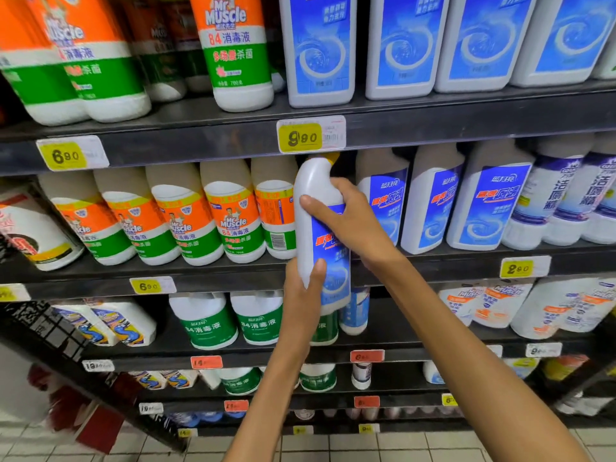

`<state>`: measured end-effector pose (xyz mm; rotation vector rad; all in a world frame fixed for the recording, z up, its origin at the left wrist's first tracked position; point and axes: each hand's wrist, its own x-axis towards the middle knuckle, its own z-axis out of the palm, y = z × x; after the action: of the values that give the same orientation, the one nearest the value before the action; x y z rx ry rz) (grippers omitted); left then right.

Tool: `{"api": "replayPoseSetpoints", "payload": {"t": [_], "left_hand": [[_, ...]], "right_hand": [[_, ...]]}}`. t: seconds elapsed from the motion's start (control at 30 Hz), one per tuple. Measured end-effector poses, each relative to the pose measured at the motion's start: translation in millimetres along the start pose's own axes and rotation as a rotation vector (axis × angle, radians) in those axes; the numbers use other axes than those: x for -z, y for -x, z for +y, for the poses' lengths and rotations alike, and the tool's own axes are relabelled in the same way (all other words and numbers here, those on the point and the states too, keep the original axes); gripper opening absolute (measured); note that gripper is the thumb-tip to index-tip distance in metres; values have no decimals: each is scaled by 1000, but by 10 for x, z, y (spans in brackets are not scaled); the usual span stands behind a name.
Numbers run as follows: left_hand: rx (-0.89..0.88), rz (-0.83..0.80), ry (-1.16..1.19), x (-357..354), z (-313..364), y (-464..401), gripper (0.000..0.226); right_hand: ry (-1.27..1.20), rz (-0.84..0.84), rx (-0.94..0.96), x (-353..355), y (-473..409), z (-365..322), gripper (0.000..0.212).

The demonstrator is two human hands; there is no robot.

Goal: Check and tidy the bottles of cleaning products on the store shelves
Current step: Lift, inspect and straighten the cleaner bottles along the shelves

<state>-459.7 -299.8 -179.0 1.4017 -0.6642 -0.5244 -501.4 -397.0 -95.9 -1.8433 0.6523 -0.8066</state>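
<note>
Bottle point(316, 221) gripped by left hand point(301, 295) and right hand point(350, 221), before shelf edge point(433, 271).

A white bottle point(318, 228) with a blue label and a bent neck with a yellow cap stands almost straight up in the middle, just in front of the second shelf. At its 9 o'clock stands a row of white bottles with orange and green labels point(230, 221). At its 3 o'clock stand more white bottles with blue labels point(483, 201). At 12 o'clock, on the top shelf, are bigger blue-label bottles point(320, 48).
</note>
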Motion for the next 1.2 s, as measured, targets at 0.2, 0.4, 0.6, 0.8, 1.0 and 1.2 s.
{"api": "replayPoseSetpoints", "payload": {"t": [0.2, 0.4, 0.6, 0.8, 1.0, 1.2], "left_hand": [[-63, 67, 12, -94, 39, -351, 35], [-88, 105, -14, -170, 26, -525, 40], [-135, 111, -118, -228, -68, -541, 39], [-272, 218, -409, -159, -147, -499, 63], [-410, 307, -590, -115, -185, -507, 59], [-371, 186, -628, -59, -327, -461, 64]], "right_hand": [[144, 87, 50, 54, -243, -65, 32], [180, 168, 127, 20, -300, -55, 30], [298, 240, 168, -39, -303, 94, 31], [328, 288, 336, -36, -187, 172, 47], [472, 243, 431, 93, -86, 315, 63], [462, 233, 385, 51, -108, 356, 61]]}}
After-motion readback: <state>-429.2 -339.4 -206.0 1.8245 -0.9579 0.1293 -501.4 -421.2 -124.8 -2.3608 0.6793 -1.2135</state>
